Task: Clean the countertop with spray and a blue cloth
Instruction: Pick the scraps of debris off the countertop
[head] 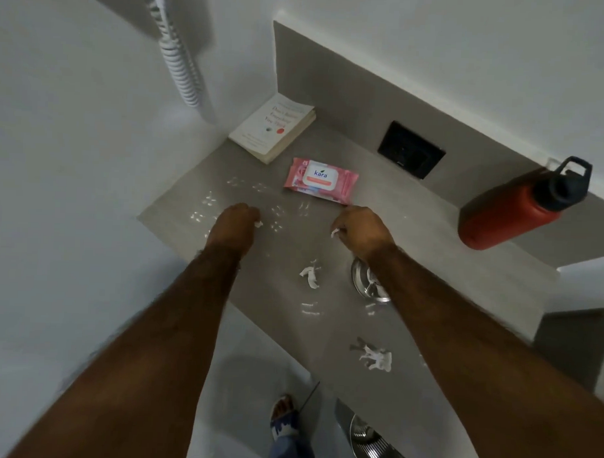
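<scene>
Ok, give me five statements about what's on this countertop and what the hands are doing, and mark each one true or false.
1. The red bottle has a dark lid. True.
2. The pink wipes pack lies on top of the book. False: it lies on the countertop, beside the book and apart from it.
3. Each hand pinches a small white scrap. True: the left hand and the right hand each have one at the fingertips.
4. All the white scraps are already picked up. False: torn paper scraps lie on the countertop near the front edge.
5. A blue cloth is in the right hand. False: no blue cloth shows anywhere.
</scene>
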`<action>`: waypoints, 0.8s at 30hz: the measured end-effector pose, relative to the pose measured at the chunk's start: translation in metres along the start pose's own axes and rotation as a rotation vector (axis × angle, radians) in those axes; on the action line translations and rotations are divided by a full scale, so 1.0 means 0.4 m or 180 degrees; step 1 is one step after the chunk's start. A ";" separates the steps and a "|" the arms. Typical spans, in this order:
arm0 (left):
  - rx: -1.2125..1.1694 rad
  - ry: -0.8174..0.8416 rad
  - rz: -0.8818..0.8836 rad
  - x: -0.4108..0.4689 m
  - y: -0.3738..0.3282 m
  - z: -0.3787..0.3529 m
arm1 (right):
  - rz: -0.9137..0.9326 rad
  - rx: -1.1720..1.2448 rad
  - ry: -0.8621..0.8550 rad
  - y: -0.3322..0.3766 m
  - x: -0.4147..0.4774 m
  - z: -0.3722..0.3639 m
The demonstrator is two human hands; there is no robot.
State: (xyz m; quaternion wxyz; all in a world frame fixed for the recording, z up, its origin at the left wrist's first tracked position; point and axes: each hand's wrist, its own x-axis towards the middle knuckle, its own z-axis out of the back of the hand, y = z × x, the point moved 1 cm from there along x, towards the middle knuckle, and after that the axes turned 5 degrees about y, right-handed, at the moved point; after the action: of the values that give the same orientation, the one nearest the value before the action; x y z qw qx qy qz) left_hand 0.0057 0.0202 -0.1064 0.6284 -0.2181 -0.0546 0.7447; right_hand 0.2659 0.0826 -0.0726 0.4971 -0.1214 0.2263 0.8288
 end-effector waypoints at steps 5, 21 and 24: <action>-0.0128 0.0233 -0.0190 -0.061 -0.092 -0.017 | -0.0206 0.0493 -0.0309 -0.056 -0.070 0.031; -0.0047 0.0595 -0.0282 -0.233 -0.287 -0.129 | -0.0351 0.1157 -0.0099 -0.339 -0.413 -0.012; -0.0004 0.0491 -0.0392 -0.242 -0.298 -0.156 | 0.0012 0.0911 0.0223 -0.339 -0.437 -0.047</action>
State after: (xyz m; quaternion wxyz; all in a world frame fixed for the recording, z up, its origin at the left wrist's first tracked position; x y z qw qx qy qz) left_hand 0.1503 -0.0604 -0.0953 0.6752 -0.2714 -0.0198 0.6856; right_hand 0.4677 -0.0065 -0.0488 0.4996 -0.0778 0.3596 0.7842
